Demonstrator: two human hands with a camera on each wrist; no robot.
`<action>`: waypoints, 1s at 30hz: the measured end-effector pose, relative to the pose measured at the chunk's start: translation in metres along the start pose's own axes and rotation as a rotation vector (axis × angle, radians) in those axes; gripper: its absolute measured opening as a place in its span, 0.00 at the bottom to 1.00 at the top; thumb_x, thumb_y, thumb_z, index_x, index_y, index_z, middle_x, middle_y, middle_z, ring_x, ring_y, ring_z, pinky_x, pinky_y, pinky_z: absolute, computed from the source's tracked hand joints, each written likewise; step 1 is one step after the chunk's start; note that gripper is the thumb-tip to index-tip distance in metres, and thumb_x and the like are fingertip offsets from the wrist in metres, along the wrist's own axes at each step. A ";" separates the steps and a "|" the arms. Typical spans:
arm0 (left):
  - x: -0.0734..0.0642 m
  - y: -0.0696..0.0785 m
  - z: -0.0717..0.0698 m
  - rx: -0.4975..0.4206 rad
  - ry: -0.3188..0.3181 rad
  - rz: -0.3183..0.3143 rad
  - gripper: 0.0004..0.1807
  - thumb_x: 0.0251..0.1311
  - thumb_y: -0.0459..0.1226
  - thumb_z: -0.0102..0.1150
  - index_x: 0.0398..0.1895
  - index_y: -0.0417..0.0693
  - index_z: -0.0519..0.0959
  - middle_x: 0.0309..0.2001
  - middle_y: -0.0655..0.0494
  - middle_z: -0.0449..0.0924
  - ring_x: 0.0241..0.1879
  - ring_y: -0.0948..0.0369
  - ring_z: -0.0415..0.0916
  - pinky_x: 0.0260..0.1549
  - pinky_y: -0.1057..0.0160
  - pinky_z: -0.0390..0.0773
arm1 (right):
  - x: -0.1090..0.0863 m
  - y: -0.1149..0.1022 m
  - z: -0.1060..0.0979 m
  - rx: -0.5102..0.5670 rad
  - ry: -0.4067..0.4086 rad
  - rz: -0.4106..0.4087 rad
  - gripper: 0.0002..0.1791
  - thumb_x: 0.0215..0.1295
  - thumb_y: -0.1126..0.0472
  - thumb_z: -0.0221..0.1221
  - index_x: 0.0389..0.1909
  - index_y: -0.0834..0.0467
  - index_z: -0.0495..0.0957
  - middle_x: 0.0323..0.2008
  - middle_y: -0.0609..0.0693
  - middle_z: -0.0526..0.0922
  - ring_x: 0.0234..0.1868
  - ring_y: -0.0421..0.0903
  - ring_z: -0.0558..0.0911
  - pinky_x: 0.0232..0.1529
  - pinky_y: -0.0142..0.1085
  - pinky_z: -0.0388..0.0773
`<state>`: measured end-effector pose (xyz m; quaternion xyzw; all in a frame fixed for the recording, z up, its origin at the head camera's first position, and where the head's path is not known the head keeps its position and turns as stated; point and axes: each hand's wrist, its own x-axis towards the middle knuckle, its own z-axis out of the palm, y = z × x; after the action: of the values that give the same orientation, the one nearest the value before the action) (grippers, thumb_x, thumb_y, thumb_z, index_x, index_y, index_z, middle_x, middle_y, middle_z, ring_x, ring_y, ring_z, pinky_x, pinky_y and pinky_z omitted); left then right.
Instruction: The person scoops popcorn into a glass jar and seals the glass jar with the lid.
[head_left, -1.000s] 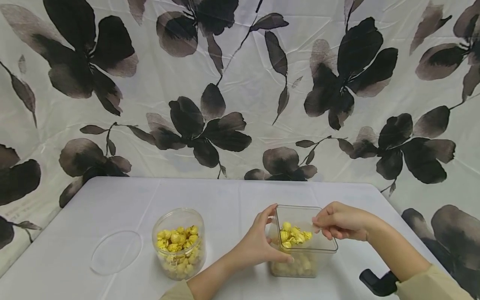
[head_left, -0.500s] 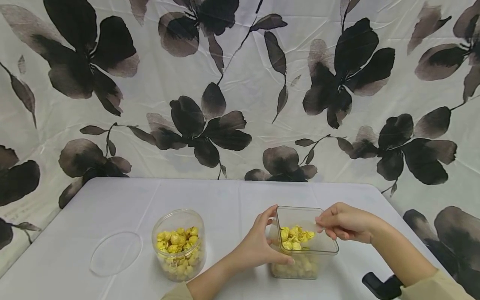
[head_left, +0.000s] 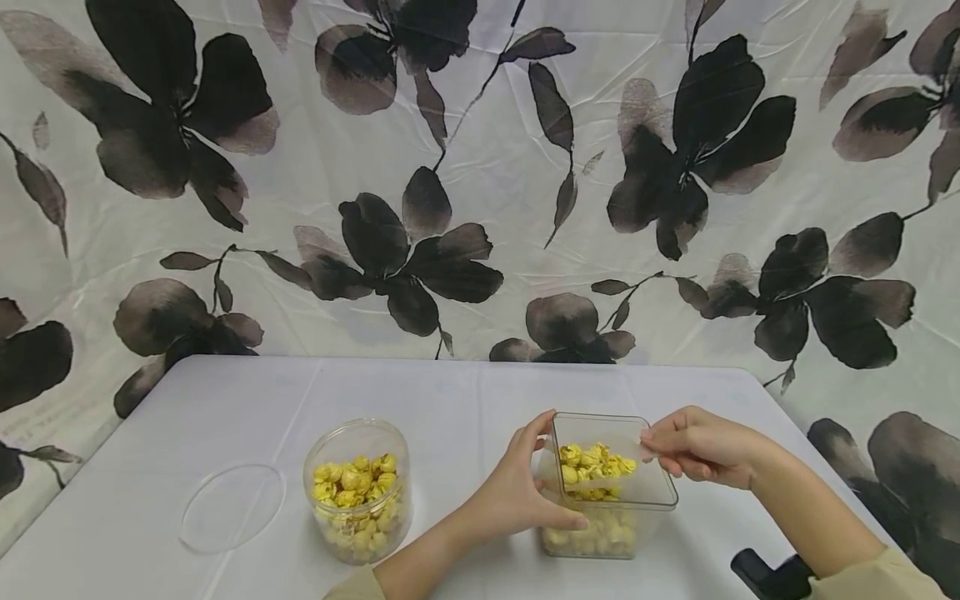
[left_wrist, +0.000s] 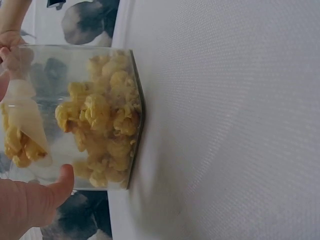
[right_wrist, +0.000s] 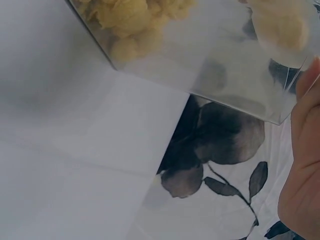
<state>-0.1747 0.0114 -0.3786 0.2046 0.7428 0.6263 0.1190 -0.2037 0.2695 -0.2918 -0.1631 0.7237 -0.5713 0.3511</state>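
Note:
My left hand [head_left: 517, 487] grips a clear square container [head_left: 652, 500], thumb on the near wall and fingers around the left side. Yellow popcorn [left_wrist: 95, 112] fills the container's lower part. Between its fingertips my right hand [head_left: 705, 450] pinches the handle of a translucent plastic scoop [left_wrist: 25, 115] over the container's right rim. The scoop's bowl lies inside, high up in the container, with popcorn pieces [left_wrist: 20, 147] on it. In the right wrist view the bowl [right_wrist: 280, 32] shows blurred through the wall, and the right hand [right_wrist: 305, 165] is at the edge.
Left of the left forearm stands a clear round jar [head_left: 358, 487], uncapped, with popcorn in it. A clear round lid [head_left: 232, 508] lies flat further left on the white table [head_left: 435, 417]. A black object [head_left: 768, 575] is beside the right sleeve. Floral cloth [head_left: 465, 208] hangs behind.
My right hand has shifted slightly to the right with the scoop, and the popcorn seen through the container's opening has spread to the right. The left hand keeps its grip.

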 end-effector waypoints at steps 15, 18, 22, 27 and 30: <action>0.008 -0.002 -0.013 -0.002 -0.022 0.004 0.60 0.34 0.38 0.78 0.71 0.66 0.48 0.66 0.56 0.52 0.65 0.53 0.51 0.50 0.60 0.72 | 0.008 0.002 -0.003 -0.013 0.061 -0.037 0.16 0.72 0.62 0.46 0.29 0.56 0.80 0.16 0.40 0.73 0.11 0.30 0.59 0.12 0.29 0.45; 0.006 -0.003 -0.012 -0.006 -0.022 0.004 0.60 0.34 0.38 0.78 0.71 0.66 0.48 0.66 0.55 0.52 0.65 0.53 0.51 0.50 0.60 0.72 | 0.008 0.004 -0.002 -0.015 0.066 -0.041 0.16 0.72 0.62 0.45 0.29 0.56 0.80 0.16 0.40 0.73 0.11 0.30 0.59 0.12 0.28 0.46; 0.004 -0.005 -0.010 -0.006 -0.020 0.003 0.61 0.34 0.38 0.78 0.71 0.65 0.48 0.66 0.54 0.52 0.65 0.52 0.52 0.51 0.59 0.72 | 0.007 0.005 0.000 -0.019 0.096 -0.034 0.16 0.72 0.62 0.46 0.29 0.55 0.80 0.16 0.40 0.72 0.11 0.29 0.60 0.12 0.25 0.49; 0.002 -0.007 -0.007 -0.001 -0.021 0.013 0.61 0.35 0.38 0.78 0.71 0.64 0.48 0.66 0.56 0.52 0.65 0.53 0.52 0.51 0.59 0.72 | 0.006 0.004 0.003 -0.046 0.144 -0.017 0.16 0.72 0.61 0.47 0.28 0.56 0.80 0.16 0.41 0.72 0.11 0.30 0.61 0.14 0.22 0.55; 0.001 -0.008 -0.006 0.006 -0.018 0.017 0.61 0.35 0.38 0.78 0.71 0.64 0.48 0.66 0.56 0.51 0.65 0.53 0.52 0.51 0.60 0.72 | 0.007 0.005 0.004 -0.042 0.148 -0.015 0.16 0.71 0.61 0.47 0.28 0.56 0.81 0.16 0.41 0.72 0.12 0.30 0.61 0.14 0.22 0.56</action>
<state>-0.1791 0.0051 -0.3848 0.2171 0.7418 0.6231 0.1199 -0.2050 0.2641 -0.2985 -0.1330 0.7584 -0.5690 0.2887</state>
